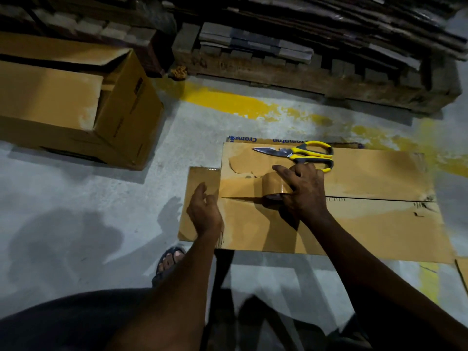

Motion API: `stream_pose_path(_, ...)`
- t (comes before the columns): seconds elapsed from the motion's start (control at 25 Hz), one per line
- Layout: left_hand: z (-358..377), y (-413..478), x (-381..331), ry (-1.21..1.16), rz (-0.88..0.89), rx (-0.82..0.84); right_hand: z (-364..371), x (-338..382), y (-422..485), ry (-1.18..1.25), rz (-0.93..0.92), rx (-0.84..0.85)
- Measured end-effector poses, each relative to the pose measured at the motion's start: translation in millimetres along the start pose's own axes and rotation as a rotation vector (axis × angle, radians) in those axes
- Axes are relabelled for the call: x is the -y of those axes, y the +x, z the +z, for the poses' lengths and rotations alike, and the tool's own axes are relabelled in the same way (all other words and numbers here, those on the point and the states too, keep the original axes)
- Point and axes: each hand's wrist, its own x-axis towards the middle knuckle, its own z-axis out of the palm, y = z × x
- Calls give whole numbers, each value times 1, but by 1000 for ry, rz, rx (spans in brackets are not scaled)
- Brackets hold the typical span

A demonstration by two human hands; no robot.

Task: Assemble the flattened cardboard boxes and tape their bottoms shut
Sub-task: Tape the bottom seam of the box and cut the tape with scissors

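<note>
Over concrete floor (101,198), right hand (305,195) grips tape roll (274,184) on box (379,224) seam; left hand (205,211) loosely open alongside.

Blue "Crompton" lettering (282,141) is showing upside down, twice, along the far edge of the flat box (379,224).

Both bare forearms reach forward from bottom of view, left hand (205,211) edge-on, fingers loosely curled, empty, right hand (305,191) palm-down, further forward, fingers and thumb curled round tape roll (274,184), wrist straight
</note>
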Motion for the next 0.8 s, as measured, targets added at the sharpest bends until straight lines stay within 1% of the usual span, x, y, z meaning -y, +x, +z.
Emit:
stream_pose_path(0.04, 2, -1, -6, -46, 79, 85, 0, 1, 0, 3, -5, -8)
stream_pose_path(0.08, 4, -1, -12, -79, 97, 189, 0, 1, 0, 8, -14, -15)
stream_pose_path(0.2, 11, 7, -1, -27, 43, 439, 3, -1, -1, 42, -44, -46)
stream_pose_path(0.28, 11, 11, 9, -1, -21, 527, 4, 0, -4, 105, -38, -45)
stream_pose_path(0.36, 5, 10, 12, -21, -35, 567, 1, 0, -7, 235, 25, -14)
stream_pose_path(0.4, 3, 8, 15, -2, 8, 585, -1, -1, -9, 309, 74, 11)
stream_pose_path(0.44, 0, 4, 16, 88, 107, 586, -2, -4, -10, 364, 119, 33)
stream_pose_path(0.56, 0, -2, 22, 610, 553, 439, 0, -11, -16, 392, 137, 71)
stream_pose_path(0.64, 7, -5, 14, 808, 662, 425, -1, -13, -18, 375, 130, 115)
stream_pose_path(0.72, 18, -10, 4, 911, 764, 436, -3, -12, -15, 349, 126, 147)
stream_pose_path(0.8, 27, -18, 3, 963, 841, 444, -5, -8, -10, 277, 59, 138)
